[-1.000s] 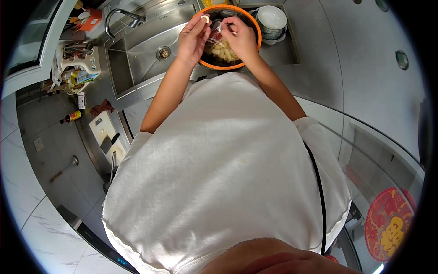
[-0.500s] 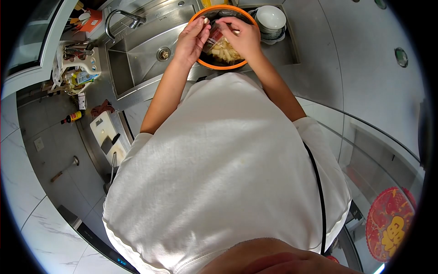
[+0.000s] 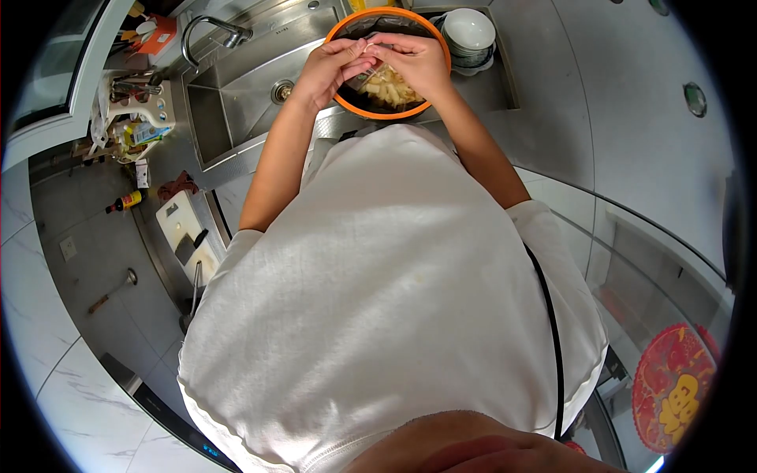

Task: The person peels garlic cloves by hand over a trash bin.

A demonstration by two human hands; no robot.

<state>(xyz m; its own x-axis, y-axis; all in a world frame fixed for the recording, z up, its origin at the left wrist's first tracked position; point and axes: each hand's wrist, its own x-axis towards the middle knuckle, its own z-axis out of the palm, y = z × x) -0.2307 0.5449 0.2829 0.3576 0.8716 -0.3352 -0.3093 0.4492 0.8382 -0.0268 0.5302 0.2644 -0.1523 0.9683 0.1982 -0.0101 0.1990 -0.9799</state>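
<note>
Both of my hands meet over an orange-rimmed bin [image 3: 356, 112] lined with a dark bag. My left hand [image 3: 327, 71] has its thumb and fingers pinched on a small pale piece [image 3: 368, 48]. The fingertips of my right hand [image 3: 414, 65] are pressed together at the same piece, touching my left fingertips. What exactly they grip is too small to make out. Pale yellowish scraps [image 3: 388, 88] and some clear plastic wrapping lie in the bin under my hands.
A steel sink [image 3: 252, 98] with a faucet [image 3: 225, 33] is left of the bin. White bowls [image 3: 469, 31] are stacked to its right. Further left are a utensil rack [image 3: 158, 102], a sauce bottle [image 3: 126, 201], and a white cutting board [image 3: 185, 229] with a dark knife.
My hands have come together at the fingertips; they were apart before. The pale piece at my left fingertips now sits between both hands, lower and slightly to the right.
</note>
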